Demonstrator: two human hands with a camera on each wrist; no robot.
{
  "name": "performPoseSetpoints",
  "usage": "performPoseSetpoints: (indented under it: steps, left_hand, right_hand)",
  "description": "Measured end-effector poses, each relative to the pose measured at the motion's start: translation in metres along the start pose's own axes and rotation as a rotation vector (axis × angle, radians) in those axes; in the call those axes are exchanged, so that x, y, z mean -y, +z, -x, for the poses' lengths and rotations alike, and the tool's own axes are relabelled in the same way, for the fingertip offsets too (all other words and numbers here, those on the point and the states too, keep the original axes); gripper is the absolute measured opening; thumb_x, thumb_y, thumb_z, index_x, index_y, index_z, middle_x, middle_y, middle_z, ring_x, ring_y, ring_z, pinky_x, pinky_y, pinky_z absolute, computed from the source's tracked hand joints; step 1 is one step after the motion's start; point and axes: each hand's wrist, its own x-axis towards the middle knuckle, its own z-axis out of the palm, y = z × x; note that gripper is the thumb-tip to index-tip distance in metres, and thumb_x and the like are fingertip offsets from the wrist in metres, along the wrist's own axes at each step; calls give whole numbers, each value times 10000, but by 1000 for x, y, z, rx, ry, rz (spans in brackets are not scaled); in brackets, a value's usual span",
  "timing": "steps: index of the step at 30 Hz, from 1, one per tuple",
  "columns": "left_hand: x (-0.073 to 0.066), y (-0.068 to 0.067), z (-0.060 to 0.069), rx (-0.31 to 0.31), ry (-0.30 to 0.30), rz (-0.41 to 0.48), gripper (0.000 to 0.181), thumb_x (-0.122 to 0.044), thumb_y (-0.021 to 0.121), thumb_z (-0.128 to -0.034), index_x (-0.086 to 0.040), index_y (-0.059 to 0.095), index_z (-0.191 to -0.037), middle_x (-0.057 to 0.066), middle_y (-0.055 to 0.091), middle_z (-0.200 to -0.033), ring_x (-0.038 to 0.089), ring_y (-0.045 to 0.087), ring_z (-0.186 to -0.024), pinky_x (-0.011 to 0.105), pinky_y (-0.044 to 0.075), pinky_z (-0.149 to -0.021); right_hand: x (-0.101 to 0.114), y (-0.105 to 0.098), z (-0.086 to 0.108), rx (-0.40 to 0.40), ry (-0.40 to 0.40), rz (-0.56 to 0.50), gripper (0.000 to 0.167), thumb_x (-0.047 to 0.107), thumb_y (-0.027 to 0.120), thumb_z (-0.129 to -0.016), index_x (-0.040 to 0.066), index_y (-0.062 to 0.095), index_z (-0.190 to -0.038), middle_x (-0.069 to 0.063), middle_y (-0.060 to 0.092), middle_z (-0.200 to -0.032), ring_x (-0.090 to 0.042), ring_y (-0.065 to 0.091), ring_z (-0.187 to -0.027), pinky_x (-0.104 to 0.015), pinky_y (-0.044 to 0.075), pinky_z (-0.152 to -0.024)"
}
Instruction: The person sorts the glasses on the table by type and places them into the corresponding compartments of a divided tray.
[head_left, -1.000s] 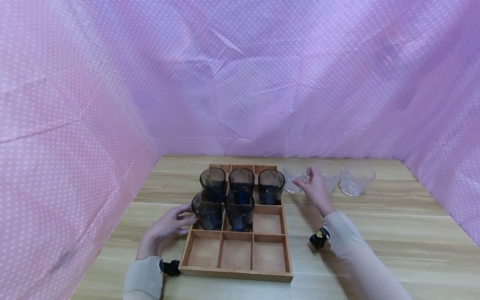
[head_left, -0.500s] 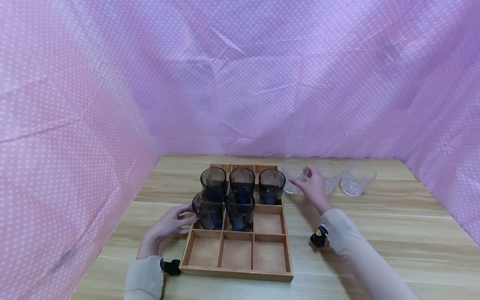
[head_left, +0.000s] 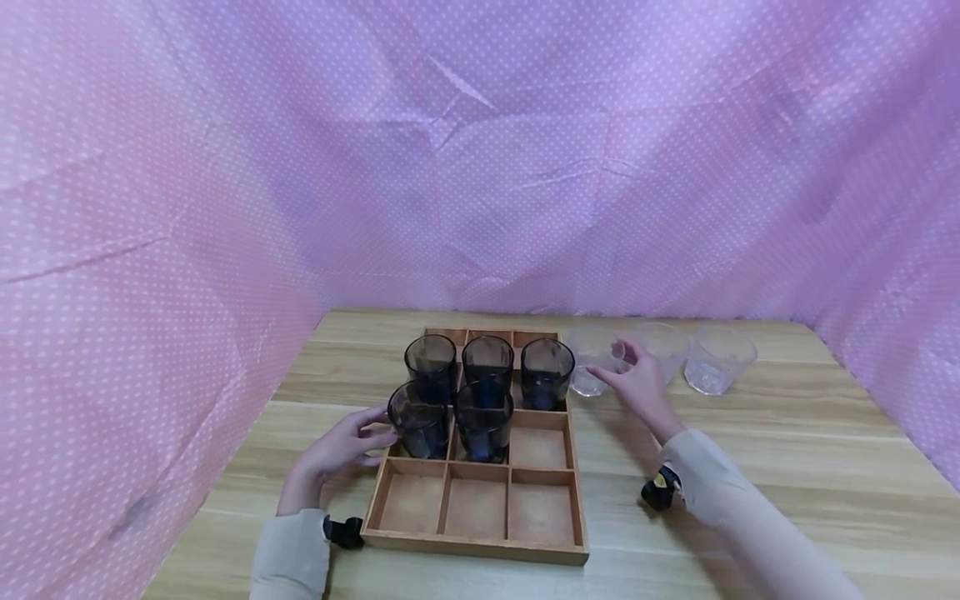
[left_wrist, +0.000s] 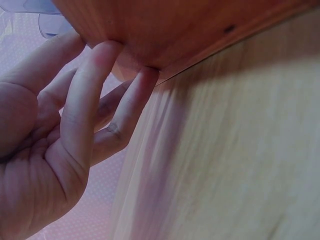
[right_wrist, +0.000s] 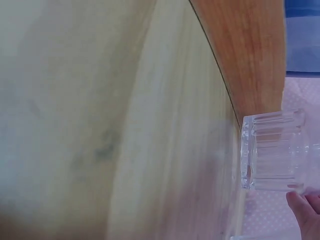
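Right hand [head_left: 643, 390] grips a clear glass [head_left: 588, 357] beside the far-right corner of the tray [head_left: 476, 546], clear tumblers [head_left: 718, 358] nearby, dark glasses [head_left: 483, 429] crowding between; left hand [head_left: 347, 443], loosely spread, touches its left edge.

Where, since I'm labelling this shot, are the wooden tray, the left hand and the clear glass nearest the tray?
Wooden tray [head_left: 474, 547]: head view, on its front wall.
Left hand [head_left: 339, 447]: head view, on the back of the hand.
Clear glass [right_wrist: 275, 152]: right wrist view, on its side.

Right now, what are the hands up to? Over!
Left hand touching wooden tray. Right hand holding leftmost clear glass. Possible obstacle: dark glass close on its left.
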Motion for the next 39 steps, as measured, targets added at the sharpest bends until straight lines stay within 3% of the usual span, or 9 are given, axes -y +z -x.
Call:
performPoseSetpoints:
  steps: [6, 12, 16, 19, 27, 30, 36, 37, 39]
  left_hand:
    - [-1, 1, 0, -9, 2, 4, 696, -165, 629, -945, 55, 262, -1494, 340, 393, -1402, 184, 595, -1070, 242, 587, -733]
    - [0, 2, 0, -3, -1, 1, 693, -163, 622, -950, 54, 256, -1496, 340, 387, -1407, 178, 591, -1077, 247, 588, -742]
    - [1, 2, 0, -7, 17, -6, 712, -174, 621, -950, 53, 233, -1502, 347, 383, -1406, 165, 599, -1072, 256, 591, -749]
    - [1, 2, -1, -15, 23, -12, 721, -183, 627, -946, 50, 231, -1503, 349, 384, -1405, 164, 606, -1073, 259, 593, -751]
    - [2, 3, -2, -2, 9, -11, 693, -170, 621, -950, 37, 258, -1502, 344, 386, -1415, 226, 593, -1112, 251, 590, -747]
    - [3, 3, -2, -8, 6, -5, 684, -184, 628, -947, 26, 282, -1498, 329, 396, -1404, 221, 589, -1106, 248, 589, -743]
    - [5, 2, -2, -13, 18, -9, 660, -191, 631, -946, 24, 317, -1485, 315, 420, -1376, 199, 588, -1084, 245, 585, -722]
    - [5, 2, -2, -14, 18, -10, 658, -190, 630, -946, 22, 318, -1485, 314, 422, -1373, 197, 588, -1082, 245, 584, -720]
    - [6, 2, -2, -17, 15, -10, 658, -190, 632, -946, 21, 320, -1485, 312, 422, -1376, 192, 588, -1082, 246, 584, -723]
  right_hand:
    - [1, -11, 15, 10, -11, -48, 785, 199, 793, -802, -85, 391, -1414, -281, 508, -1376, -391, 464, -1299, -451, 428, -1081]
    - [1, -20, 34, 6, -44, -74, 711, 148, 799, -794, -76, 451, -1372, -275, 559, -1315, -370, 528, -1230, -143, 501, -919]
    - [5, -26, 46, 11, -58, -79, 711, 211, 809, -794, -50, 473, -1364, -248, 571, -1314, -352, 527, -1226, -65, 487, -853]
    - [8, -30, 55, 17, -68, -95, 708, 222, 805, -801, -45, 471, -1365, -237, 563, -1322, -305, 523, -1224, -48, 478, -842]
    - [7, -36, 77, 21, -117, -86, 641, 189, 794, -812, -15, 501, -1344, -240, 578, -1300, 171, 482, -1024, -45, 476, -835]
    - [8, -39, 85, 19, -139, -87, 634, 162, 801, -801, -3, 509, -1340, -225, 593, -1286, 200, 482, -1021, -57, 490, -831]
    - [13, -44, 98, 21, -163, -98, 635, 118, 816, -775, 0, 527, -1328, 160, 638, -1144, 190, 514, -1023, -66, 504, -817]
    - [14, -44, 100, 22, -165, -101, 627, 112, 817, -773, -2, 533, -1321, 163, 640, -1140, 188, 518, -1024, -68, 505, -817]
    - [18, -45, 104, 25, -172, -99, 633, 109, 818, -770, -1, 531, -1324, 48, 668, -1180, 188, 518, -1029, -67, 505, -815]
